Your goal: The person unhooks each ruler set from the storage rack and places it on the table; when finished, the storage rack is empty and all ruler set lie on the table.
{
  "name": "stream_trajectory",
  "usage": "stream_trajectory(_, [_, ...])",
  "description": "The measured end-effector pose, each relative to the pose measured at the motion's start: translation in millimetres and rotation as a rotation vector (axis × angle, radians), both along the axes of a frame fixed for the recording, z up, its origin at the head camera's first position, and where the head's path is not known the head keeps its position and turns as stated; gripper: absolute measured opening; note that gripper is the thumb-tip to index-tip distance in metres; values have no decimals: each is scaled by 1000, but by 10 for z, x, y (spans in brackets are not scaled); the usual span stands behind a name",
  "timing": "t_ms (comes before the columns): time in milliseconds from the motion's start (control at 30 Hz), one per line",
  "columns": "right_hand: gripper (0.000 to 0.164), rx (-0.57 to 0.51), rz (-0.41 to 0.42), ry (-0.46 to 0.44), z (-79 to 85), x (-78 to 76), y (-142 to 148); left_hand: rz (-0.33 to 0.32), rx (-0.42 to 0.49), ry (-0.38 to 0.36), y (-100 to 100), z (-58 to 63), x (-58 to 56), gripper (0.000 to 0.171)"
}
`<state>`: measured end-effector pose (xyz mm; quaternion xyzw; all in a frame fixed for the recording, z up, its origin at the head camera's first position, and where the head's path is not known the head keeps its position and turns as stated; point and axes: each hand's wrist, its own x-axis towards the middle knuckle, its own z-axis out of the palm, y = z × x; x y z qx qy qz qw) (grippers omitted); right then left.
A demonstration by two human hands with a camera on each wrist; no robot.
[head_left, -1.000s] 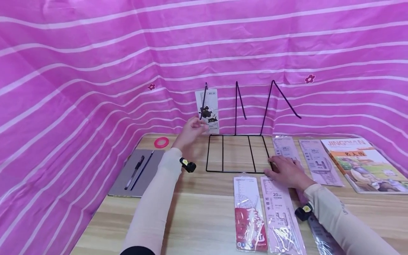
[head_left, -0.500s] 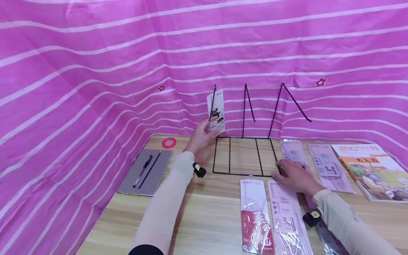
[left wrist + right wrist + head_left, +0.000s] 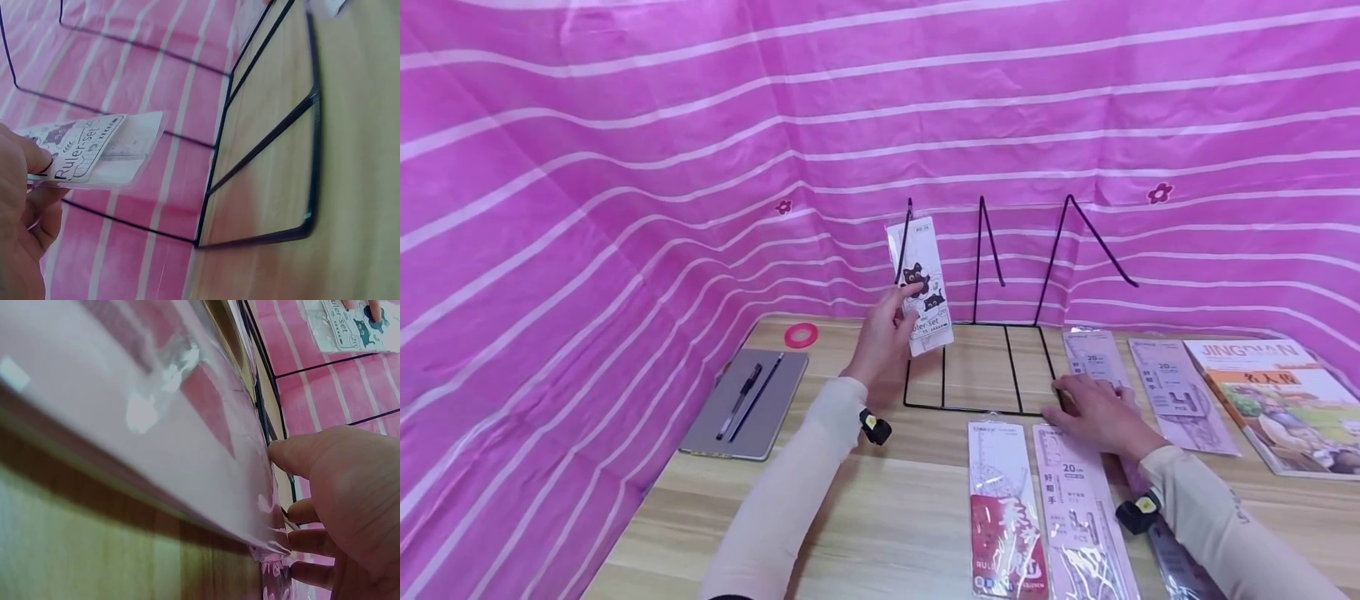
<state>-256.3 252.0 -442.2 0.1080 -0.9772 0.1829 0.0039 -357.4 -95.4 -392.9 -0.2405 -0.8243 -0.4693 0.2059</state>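
My left hand (image 3: 883, 333) pinches a clear-sleeved ruler set (image 3: 925, 287) with black cats printed on its white card. In the left wrist view, the thumb lies over the face of the ruler set (image 3: 94, 150) and the fingers are behind it. The set leans slightly, its upper left overlapping the left hook of a black wire rack (image 3: 977, 325) in the head view. At the rack's right front corner rests my right hand (image 3: 1097, 417), fingers spread and low. The right wrist view puts its thumb (image 3: 294, 453) at the rack's dark wire.
Packaged ruler sets lie in front: a red-and-white one (image 3: 1007, 517) and a pink one (image 3: 1086, 508), with more pink ones to the right. A magazine (image 3: 1285, 408) is at far right. At left are a grey notebook (image 3: 715, 408) with two pens and a pink ring (image 3: 801, 335).
The cat ruler set has come forward and down with my left hand, turning its face to the camera. The head view has shifted a little; my right hand stays at the rack's corner.
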Motion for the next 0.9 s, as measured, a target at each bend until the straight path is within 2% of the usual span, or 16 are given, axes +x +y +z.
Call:
stream_trajectory(167, [66, 0, 2, 9, -29, -5, 5, -4, -5, 13, -21, -28, 215, 48])
stream_trajectory(367, [66, -9, 5, 7, -38, -1, -1, 0, -16, -17, -85, -46, 605, 49])
stream_trajectory(567, [66, -18, 8, 3, -28, -18, -5, -44, -19, 4, -202, -84, 992, 48])
stream_trajectory(900, [69, -12, 11, -6, -15, -36, 43, -121, 43, -55, -357, -106, 1556, 45])
